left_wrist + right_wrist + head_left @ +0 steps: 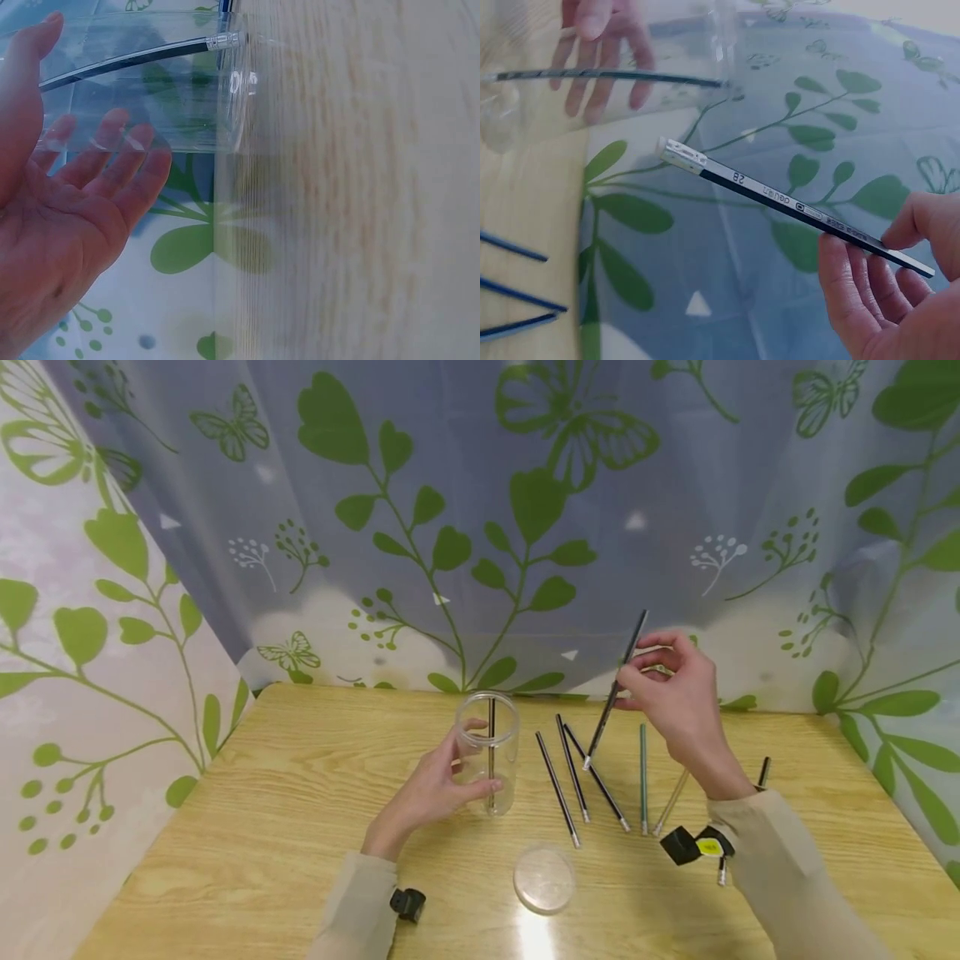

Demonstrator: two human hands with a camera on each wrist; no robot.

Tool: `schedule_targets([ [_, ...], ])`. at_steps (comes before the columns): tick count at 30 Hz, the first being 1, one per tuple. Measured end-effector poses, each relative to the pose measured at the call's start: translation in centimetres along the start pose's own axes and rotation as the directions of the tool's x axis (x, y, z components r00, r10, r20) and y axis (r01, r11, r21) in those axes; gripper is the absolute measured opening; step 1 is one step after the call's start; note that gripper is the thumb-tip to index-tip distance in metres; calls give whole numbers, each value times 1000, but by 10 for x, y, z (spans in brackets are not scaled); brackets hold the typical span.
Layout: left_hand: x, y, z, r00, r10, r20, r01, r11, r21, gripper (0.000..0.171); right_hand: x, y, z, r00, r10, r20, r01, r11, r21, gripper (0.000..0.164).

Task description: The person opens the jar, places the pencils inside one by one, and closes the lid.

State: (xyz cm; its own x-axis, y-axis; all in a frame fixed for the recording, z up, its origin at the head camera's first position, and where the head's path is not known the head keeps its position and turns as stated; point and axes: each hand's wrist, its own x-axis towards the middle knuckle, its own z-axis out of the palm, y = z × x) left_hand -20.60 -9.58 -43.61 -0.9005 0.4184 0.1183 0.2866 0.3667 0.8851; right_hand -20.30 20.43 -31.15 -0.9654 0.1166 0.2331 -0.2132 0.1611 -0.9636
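A clear, open-topped jar (507, 760) stands on the table with one dark pencil (491, 727) upright inside it, eraser end down. My left hand (435, 785) holds the jar from its left side, thumb in front and fingers behind. Above the table, to the right of the jar, my right hand (678, 693) pinches a black pencil (780, 201) marked 2B near its unsharpened end. That pencil is tilted, its white eraser and metal band pointing down and toward the jar. In the right wrist view the eraser end is apart from the jar.
Several dark pencils (557, 787) lie right of the jar, beside a green pencil (643, 777) and a tan pencil (671, 802). Another black pencil (763, 772) is partly hidden by my right arm. A round clear lid (544, 881) lies in front. A patterned curtain (465, 527) hangs behind the table.
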Motion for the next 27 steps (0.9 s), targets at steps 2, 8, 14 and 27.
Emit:
schedule_targets([
  [2, 0, 0, -1, 1000, 2, -2, -2, 1000, 4, 76, 0, -6, 4, 999, -32, -16, 33, 998, 55, 31],
  [8, 1, 0, -1, 1000, 0, -1, 0, 1000, 4, 76, 0, -22, 14, 993, -106, -53, 114, 976, 185, 32],
  [14, 1, -1, -1, 1000, 4, 0, -4, 1000, 2, 76, 1, -29, 21, 984, -163, -73, 177, 952, 250, 32],
  [27, 1, 0, -1, 1000, -2, 0, 2, 1000, 5, 76, 1, -36, 38, 956, -246, -162, 287, 900, 329, 31],
])
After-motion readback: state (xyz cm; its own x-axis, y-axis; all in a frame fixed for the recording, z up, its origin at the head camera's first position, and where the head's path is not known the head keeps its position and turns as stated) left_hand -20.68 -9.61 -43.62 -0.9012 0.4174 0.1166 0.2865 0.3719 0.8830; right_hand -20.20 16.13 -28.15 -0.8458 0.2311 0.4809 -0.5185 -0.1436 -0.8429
